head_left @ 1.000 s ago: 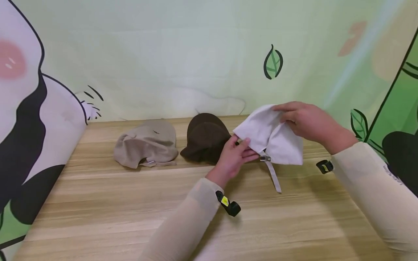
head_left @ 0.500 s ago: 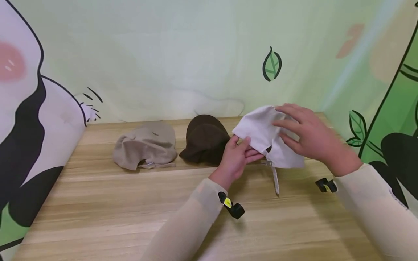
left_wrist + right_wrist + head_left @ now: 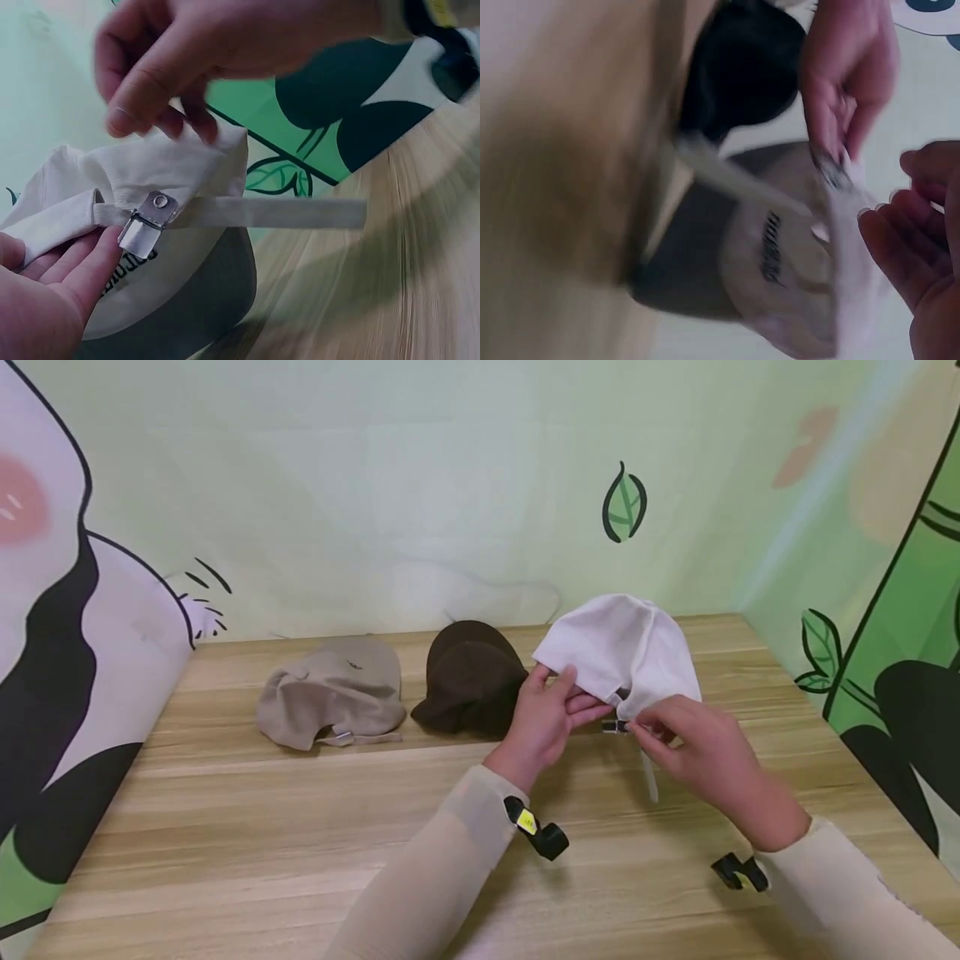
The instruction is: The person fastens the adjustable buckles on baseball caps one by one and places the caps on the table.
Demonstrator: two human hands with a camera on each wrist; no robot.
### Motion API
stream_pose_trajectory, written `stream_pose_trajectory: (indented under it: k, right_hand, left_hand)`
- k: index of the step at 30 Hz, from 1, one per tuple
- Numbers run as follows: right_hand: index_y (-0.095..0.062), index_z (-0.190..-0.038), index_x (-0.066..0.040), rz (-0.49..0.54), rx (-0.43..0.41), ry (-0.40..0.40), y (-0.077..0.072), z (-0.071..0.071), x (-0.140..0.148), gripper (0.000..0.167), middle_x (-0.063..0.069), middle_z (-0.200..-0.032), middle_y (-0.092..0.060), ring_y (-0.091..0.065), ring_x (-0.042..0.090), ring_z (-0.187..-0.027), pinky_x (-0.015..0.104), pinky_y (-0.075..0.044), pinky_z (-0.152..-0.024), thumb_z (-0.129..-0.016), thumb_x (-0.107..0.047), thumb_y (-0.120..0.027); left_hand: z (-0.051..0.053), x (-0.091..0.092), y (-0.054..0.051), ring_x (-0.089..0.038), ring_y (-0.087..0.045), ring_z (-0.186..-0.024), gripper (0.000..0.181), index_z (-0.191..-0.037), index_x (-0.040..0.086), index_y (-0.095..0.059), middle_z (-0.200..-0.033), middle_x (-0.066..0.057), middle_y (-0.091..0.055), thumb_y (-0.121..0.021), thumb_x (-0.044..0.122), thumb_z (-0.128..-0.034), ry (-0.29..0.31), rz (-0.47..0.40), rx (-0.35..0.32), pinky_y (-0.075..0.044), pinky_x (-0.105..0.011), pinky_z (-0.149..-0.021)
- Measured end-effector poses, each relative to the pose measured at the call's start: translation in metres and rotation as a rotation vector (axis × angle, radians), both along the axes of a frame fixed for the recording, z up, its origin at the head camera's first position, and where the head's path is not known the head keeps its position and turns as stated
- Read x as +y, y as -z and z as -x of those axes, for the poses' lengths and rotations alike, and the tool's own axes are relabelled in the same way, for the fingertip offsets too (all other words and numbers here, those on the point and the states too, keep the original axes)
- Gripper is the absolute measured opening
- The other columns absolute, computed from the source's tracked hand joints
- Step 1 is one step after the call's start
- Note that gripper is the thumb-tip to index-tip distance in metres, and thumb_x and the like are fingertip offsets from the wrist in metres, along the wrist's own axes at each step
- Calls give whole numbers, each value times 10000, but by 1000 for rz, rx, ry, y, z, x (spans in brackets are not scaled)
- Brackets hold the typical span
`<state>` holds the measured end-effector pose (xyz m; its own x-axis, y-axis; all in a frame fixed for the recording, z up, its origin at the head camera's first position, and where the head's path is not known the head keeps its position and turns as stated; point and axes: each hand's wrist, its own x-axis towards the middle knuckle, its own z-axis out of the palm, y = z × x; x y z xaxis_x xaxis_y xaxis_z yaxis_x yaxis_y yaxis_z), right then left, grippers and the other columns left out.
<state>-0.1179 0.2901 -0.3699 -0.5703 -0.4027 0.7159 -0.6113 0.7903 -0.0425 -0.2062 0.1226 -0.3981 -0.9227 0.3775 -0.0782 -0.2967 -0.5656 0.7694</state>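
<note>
My left hand (image 3: 536,722) grips the back edge of a white cap (image 3: 615,635), thumb on the outside and fingers underneath. From the cap's back opening hangs a strap (image 3: 300,213) with a metal buckle (image 3: 150,225). In the head view my right hand (image 3: 697,743) is at the buckle, thumb and forefinger pinching the strap beside it. Both wrist views show the right hand (image 3: 180,67) blurred and apart from the cap. Dark lettering (image 3: 771,247) marks the cap's front, above a grey brim (image 3: 697,255).
A dark brown cap (image 3: 472,681) sits just left of the white one. Farther left lies a beige cap (image 3: 330,693), its strap facing me. All are near the back of the wooden table (image 3: 300,843), against a printed backdrop (image 3: 337,510).
My right hand has let go of the white cap's crown and come down to the buckle and strap. The left hand keeps its grip; the cap has turned slightly.
</note>
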Motion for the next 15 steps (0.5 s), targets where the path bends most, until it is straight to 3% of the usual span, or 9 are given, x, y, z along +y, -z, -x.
stream_pose_trajectory:
  k: [4,7,9,12,15]
  right_hand:
    - [-715,-828,-84,212,-101,110,20,-13,-8,90,8,-746,-715,-663,93,-642,137,-531,-613,-824,-153,-772]
    - [-736,-842,-97,325,-136,176,35,-16,-15,163,2,-762,-728,-663,73,-663,67,-497,-654,-725,-19,-818]
    - [-732,-863,-85,301,-92,185,43,-15,-19,154,15,-794,-723,-665,94,-692,123,-519,-659,-743,-16,-799]
    - [-707,-896,-44,217,41,162,52,-11,-22,85,76,-848,-685,-662,190,-752,289,-548,-677,-820,-73,-732]
    - [-673,-958,-8,165,135,170,54,-4,-24,155,156,-904,-623,-632,284,-814,407,-547,-685,-850,-112,-712]
  left_hand:
    - [-2,3,-2,-249,-723,-778,220,-1234,118,-510,-1042,-231,-677,-450,174,-1030,-15,-16,-24,-570,-522,-823]
    - [-4,5,-3,-250,-721,-777,208,-1225,110,-490,-1042,-240,-675,-442,173,-1033,-23,-28,-37,-567,-526,-829]
    - [-4,5,-5,-247,-718,-763,207,-1228,114,-486,-1022,-237,-677,-439,173,-1035,-37,-33,-42,-568,-526,-825]
    - [-5,6,-6,-241,-715,-737,215,-1238,125,-496,-987,-224,-682,-440,172,-1035,-56,-36,-45,-573,-521,-810]
    - [-6,6,-7,-244,-714,-735,226,-1247,131,-507,-987,-225,-684,-442,169,-1035,-69,-38,-46,-576,-516,-803]
